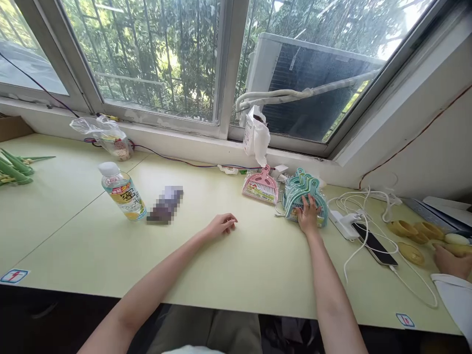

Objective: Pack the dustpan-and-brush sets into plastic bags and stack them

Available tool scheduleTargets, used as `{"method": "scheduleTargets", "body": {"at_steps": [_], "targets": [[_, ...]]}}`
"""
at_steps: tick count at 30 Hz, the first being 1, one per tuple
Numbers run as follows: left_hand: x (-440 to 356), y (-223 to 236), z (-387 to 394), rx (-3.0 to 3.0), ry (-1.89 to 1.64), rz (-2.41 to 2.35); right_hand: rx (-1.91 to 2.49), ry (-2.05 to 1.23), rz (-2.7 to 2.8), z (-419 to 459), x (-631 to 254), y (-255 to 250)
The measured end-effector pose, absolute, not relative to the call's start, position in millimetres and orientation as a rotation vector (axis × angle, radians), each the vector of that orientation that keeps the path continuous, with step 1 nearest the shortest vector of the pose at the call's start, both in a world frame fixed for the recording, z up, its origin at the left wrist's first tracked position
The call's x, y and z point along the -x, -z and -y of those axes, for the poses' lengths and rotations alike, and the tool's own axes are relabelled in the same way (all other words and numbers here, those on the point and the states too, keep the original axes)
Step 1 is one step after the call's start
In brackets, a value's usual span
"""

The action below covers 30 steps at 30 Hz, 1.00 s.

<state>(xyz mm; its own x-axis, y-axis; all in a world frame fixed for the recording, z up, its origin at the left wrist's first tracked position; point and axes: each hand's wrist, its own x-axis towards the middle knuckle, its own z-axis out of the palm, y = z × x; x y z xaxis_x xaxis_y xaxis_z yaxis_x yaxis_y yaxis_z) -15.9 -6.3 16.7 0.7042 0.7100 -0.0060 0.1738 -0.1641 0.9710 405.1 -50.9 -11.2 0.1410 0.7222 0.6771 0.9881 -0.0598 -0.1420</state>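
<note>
While the left hand (220,226) rests mid-frame on the pale green table (258,275), fingers loosely curled, holding nothing, the right hand (309,215) lies right of centre on a stack of teal dustpan-and-brush sets (294,189). Right fingers spread over the front set; can't tell if they grip it. Hands well apart. Stack stands at right of centre, handles toward the top of the frame, clear wrapping visible. Pink dustpan-and-brush set (261,186) just left of the stack, also wrapped, under a white packet (257,132) by the window. Right of the stack: white power strip (342,225), tangled cables, dark phone (376,246) plugged in. Far right edge: another person's hand (452,260) near yellow pieces (427,230), white sleeve. Left of centre: labelled bottle (127,194), upright, white cap; pixelated item (165,204) beside it. Upper left: clear plastic bag (110,140).
</note>
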Motion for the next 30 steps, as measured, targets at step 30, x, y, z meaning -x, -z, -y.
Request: {"method": "scheduleTargets", "body": {"at_steps": [30], "targets": [[48.2,-26.6,-15.2,-1.904,-1.179,-1.187,1.795,0.241,1.647,-82.8,-159.7,5.3]]}}
